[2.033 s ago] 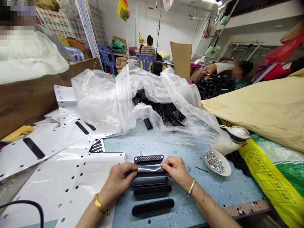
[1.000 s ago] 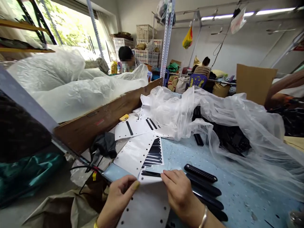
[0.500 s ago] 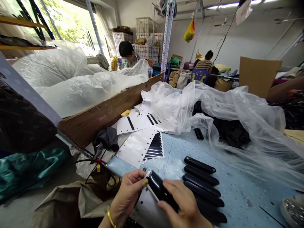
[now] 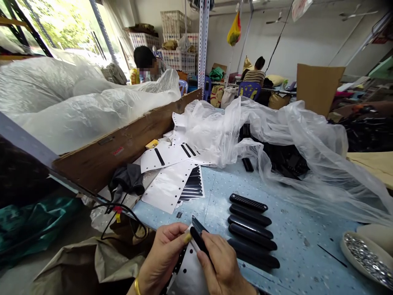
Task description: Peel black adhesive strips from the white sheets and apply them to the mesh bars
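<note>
My left hand (image 4: pixel 167 250), a gold bracelet at its wrist, is closed on the edge of a white punched sheet (image 4: pixel 192 272), thumb and finger pinched together near its top. My right hand (image 4: pixel 219 262) is curled around a glossy black strip (image 4: pixel 199 237), which lies against that sheet and sticks up between my hands. Whether the strip is joined to the sheet is hidden by my fingers. To the right lie several long black rounded pieces in a row; the far piece (image 4: pixel 248 202) has a textured face, and a smooth piece (image 4: pixel 250 231) lies nearer.
More white sheets (image 4: pixel 162 186) with black strips lie at the table's left, beside a wooden board (image 4: pixel 129 139). Clear plastic (image 4: pixel 211 131) partly covers black parts (image 4: pixel 285 159). A bowl (image 4: pixel 345 246) of small metal pieces stands right. Two people sit farther back.
The view has swung slightly right. The black strip between my hands has turned from showing its broad glossy face to a narrow edge, and my right fingers have closed around it.
</note>
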